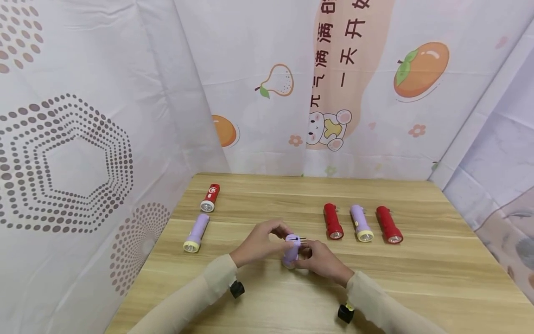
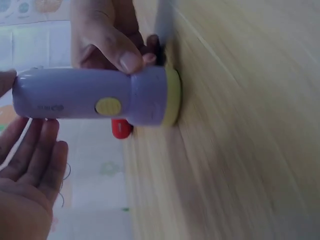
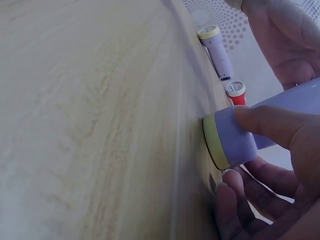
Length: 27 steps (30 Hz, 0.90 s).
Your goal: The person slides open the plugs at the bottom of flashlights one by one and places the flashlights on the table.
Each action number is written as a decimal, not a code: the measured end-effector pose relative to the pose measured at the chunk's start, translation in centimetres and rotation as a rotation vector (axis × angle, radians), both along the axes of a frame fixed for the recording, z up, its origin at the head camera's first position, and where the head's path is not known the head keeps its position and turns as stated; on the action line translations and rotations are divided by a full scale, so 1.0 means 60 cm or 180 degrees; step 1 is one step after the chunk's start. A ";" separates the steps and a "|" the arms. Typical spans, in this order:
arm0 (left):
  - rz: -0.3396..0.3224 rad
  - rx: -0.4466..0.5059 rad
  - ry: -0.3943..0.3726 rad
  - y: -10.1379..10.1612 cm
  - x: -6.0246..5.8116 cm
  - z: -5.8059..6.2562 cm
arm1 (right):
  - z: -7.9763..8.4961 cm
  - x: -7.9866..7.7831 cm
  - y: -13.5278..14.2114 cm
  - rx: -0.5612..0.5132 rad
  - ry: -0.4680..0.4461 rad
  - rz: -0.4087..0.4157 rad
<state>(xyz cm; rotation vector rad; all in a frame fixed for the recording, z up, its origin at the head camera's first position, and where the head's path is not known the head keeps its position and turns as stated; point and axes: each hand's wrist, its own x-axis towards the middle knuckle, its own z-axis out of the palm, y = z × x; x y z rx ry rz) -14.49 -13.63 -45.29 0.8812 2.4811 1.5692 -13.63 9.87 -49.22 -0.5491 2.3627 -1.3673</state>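
A purple flashlight (image 1: 290, 253) with a yellow rim stands head-down, close over the table, between both hands. Two thin metal prongs (image 1: 302, 240) stick out to the right near its upper end. My left hand (image 1: 262, 243) pinches the tail end, with thumb and fingertips on opposite sides. Lower down, my right hand (image 1: 322, 261) grips the flashlight by its wide head, thumb across the purple collar in the right wrist view. A yellow switch (image 2: 108, 106) shows on the body in the left wrist view. The lens faces down and is hidden.
On the wooden table (image 1: 258, 199), a red flashlight (image 1: 210, 197) and a purple flashlight (image 1: 196, 233) lie at the left. At the right lie a red flashlight (image 1: 333, 221), a purple one (image 1: 361, 223) and another red one (image 1: 389, 225). Printed curtains (image 1: 258, 139) hang behind.
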 end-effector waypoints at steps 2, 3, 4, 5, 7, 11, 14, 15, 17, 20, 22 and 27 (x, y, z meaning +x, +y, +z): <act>-0.0052 -0.0050 0.0167 -0.004 0.001 -0.001 | 0.000 0.001 0.001 0.0002 0.0017 0.0012; -0.0068 -0.0069 0.0244 -0.005 0.001 -0.002 | 0.000 0.001 0.001 0.0000 0.0024 0.0013; -0.0087 -0.0080 0.0305 -0.006 0.002 -0.002 | -0.001 0.002 0.001 0.0001 0.0037 0.0016; -0.0091 -0.0092 0.0348 -0.007 0.003 -0.003 | -0.001 0.003 0.001 -0.0002 0.0058 0.0009; -0.0087 -0.0084 0.0398 -0.007 0.004 -0.006 | -0.003 0.004 0.000 0.0023 0.0128 -0.0006; -0.0045 -0.0050 0.0435 -0.006 0.006 -0.009 | -0.007 0.007 -0.002 0.0051 0.0320 -0.0031; -0.0017 -0.0056 0.0470 -0.006 0.007 -0.011 | -0.011 0.007 -0.003 0.0083 0.0426 -0.0041; -0.0010 -0.0058 0.0479 -0.006 0.007 -0.012 | -0.013 0.007 -0.003 0.0095 0.0451 -0.0046; -0.0003 -0.0054 0.0500 -0.006 0.007 -0.014 | -0.016 0.007 -0.003 0.0105 0.0493 -0.0059; 0.0007 -0.0037 0.0551 -0.006 0.006 -0.019 | -0.018 0.008 -0.003 0.0108 0.0525 -0.0084; 0.0003 -0.0009 0.0599 -0.006 0.007 -0.021 | -0.018 0.009 -0.003 0.0087 0.0534 -0.0092; 0.0000 0.0094 0.0680 -0.004 0.009 -0.023 | -0.019 0.010 -0.003 0.0081 0.0554 -0.0092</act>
